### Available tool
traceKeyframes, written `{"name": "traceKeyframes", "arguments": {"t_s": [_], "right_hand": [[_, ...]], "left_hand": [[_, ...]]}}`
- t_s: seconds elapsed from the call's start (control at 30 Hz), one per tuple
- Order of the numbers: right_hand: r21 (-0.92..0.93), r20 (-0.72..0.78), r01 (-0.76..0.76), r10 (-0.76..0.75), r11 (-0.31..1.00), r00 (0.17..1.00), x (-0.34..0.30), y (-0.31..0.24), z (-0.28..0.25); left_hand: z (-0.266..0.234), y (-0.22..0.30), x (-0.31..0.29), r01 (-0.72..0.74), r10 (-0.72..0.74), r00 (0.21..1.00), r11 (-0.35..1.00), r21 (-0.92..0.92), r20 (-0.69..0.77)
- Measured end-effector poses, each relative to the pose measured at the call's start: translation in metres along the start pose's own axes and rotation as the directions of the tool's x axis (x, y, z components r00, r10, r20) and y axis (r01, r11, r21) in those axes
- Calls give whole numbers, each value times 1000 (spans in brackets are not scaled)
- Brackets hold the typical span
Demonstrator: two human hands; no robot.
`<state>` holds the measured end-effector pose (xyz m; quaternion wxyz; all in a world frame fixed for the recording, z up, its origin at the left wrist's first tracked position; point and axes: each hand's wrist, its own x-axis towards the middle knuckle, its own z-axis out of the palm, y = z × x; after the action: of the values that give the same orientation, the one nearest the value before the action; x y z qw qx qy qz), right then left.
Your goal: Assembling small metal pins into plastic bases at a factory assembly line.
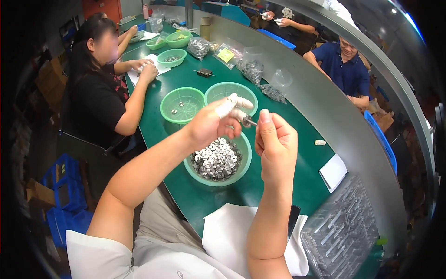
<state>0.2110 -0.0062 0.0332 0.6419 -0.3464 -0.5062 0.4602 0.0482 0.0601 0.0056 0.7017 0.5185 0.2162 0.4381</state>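
Observation:
White finger covers wrap some fingers of my left hand [214,122], which pinches a small round metal part [246,122] in the air. Facing it, my right hand [278,142] is closed, thumb on forefinger, around a thin metal rod [253,122] whose tip meets the round part. Whether the rod passes through the part is too small to tell. Below my hands, a green plastic basket [218,183] holds many shiny metal discs [216,158] with holes. Beyond it stand a basket [179,119] with a few discs and another green basket [223,85], partly hidden by my left hand.
A clear plastic tray [341,228], white paper [333,172] and a white cloth [227,228] lie nearer me. Bags of metal parts [253,70] line the table's raised metal edge [320,104]. A co-worker [100,88] sits at left; another [344,69] sits across.

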Motion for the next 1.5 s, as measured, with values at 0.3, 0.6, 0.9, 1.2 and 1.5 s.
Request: {"name": "traceKeyframes", "arguments": {"t_s": [0.3, 0.6, 0.9, 1.2, 1.5], "right_hand": [[-114, -48, 56, -62, 992, 997, -1, 2, 4], [-34, 35, 11, -10, 999, 999, -1, 3, -1], [-2, 55, -14, 15, 1000, 998, 3, 3, -5], [-15, 33, 36, -35, 999, 999, 3, -3, -3], [-71, 81, 4, 2, 997, 997, 4, 6, -5]], "left_hand": [[-12, -8, -3, 34, -34, 999, 988, 148, -1], [-100, -43, 56, 103, 260, 918, 575, 812, -301], [-88, -56, 29, -151, 362, 922, 667, 730, -139], [-28, -51, -26, -260, -335, 911, -19, 966, 239], [-20, -77, -24, -151, -216, 956, 219, 964, 199]]}}
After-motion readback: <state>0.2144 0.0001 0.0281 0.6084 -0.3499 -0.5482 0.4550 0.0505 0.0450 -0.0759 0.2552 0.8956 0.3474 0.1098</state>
